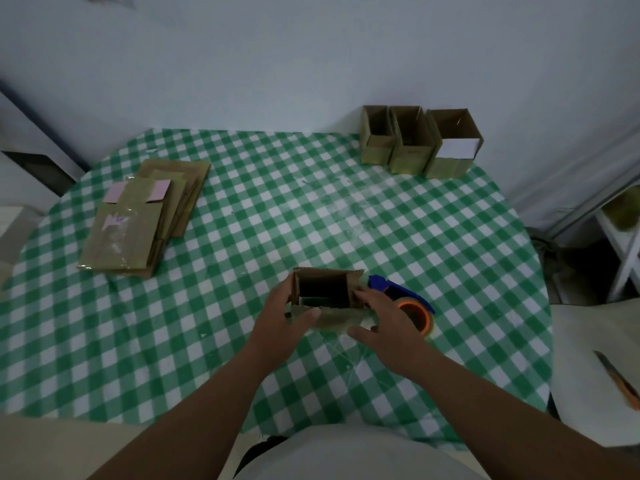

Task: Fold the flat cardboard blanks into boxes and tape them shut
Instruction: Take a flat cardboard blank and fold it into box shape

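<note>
Near the tabletop's (346, 209) front edge, both hands clasp the half-formed box (323, 292): left hand (287, 318) on its left wall, right hand (379, 315) on the right flap. Squeezing unevenly could buckle it. Tape dispenser (408, 303) sits just beside; flat blanks (145, 216) wait far left.

You see matt brown cardboard box (323, 292), glossy clear-taped flat cardboard blanks (138, 223), and a smooth, sheeny green-checked tablecloth (277, 209).

Green-and-white checked tablecloth (242, 237), brown cardboard blanks (138, 223), blue-orange tape dispenser (408, 299).
</note>
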